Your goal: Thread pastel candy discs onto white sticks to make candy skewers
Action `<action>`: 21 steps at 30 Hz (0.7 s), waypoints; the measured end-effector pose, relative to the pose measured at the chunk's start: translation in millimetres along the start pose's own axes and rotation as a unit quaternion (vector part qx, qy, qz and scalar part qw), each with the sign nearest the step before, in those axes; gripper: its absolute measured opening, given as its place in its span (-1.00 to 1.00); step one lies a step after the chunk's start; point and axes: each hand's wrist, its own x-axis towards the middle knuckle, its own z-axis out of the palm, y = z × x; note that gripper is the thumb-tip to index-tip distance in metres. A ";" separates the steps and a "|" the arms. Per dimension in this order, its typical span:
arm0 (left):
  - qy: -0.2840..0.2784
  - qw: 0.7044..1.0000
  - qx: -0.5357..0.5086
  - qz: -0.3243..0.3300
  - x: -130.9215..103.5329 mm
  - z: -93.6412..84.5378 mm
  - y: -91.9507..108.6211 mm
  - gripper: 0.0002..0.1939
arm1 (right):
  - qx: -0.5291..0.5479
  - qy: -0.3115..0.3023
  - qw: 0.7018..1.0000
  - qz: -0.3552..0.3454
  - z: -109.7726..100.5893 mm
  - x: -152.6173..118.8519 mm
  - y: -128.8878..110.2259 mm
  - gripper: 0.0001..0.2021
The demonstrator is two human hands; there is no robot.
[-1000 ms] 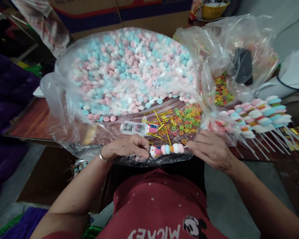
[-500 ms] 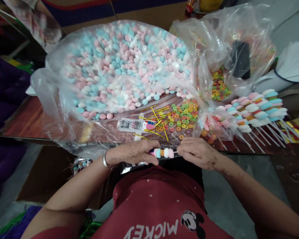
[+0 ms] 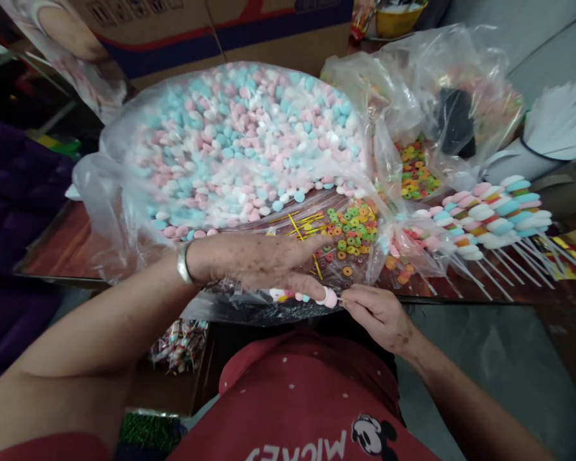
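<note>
My right hand (image 3: 378,315) pinches the thin white stick of a marshmallow skewer (image 3: 331,298) just in front of the table edge. The skewer lies sideways, its pink, white and blue pieces partly hidden under my left thumb. My left hand (image 3: 262,259) is stretched out over the table with thumb and forefinger apart. Its fingertips are by yellow twist ties (image 3: 297,225) and loose ring-shaped candies (image 3: 354,224). A printed bit of wrapping (image 3: 279,295) shows below my left hand; whether it covers the skewer I cannot tell.
A big clear bag of pastel marshmallows (image 3: 240,141) fills the table's middle. Finished-looking marshmallow skewers (image 3: 494,211) lie at right, near a mug of white sticks (image 3: 523,157). Below left, a carton (image 3: 166,387) holds wrapped candies. Another person's arm (image 3: 72,38) is at upper left.
My left hand has let go of the skewer's left part and reached forward over the twist ties. My right hand has moved slightly down, still holding the stick. The view has tilted up.
</note>
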 end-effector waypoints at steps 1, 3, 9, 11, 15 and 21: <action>0.003 1.000 0.016 -0.001 1.4 -1.2 15.5 -0.54 | 0.008 0.009 1.000 0.004 0.1 -0.5 -0.4 -0.73; 0.050 0.996 0.067 0.006 0.4 -5.8 45.9 -0.62 | 0.030 0.034 0.999 0.012 -0.7 -1.3 -1.1 -0.72; 0.336 0.897 0.026 0.287 -18.3 -43.7 56.8 -0.96 | 0.132 0.091 0.979 0.129 -2.0 -3.1 -1.8 -0.71; 0.384 0.878 -0.040 0.285 -23.8 -50.1 29.0 -0.83 | 0.182 0.098 0.963 0.175 0.8 -3.6 0.2 -0.71; 0.235 0.953 -0.129 0.139 -30.8 -23.1 -32.2 -0.62 | 0.268 0.093 0.933 0.222 10.6 -2.8 5.8 -0.72; 0.251 0.899 -0.279 0.224 -18.5 43.3 -63.2 -0.38 | 0.219 0.084 0.948 0.214 21.1 6.8 -6.0 -0.75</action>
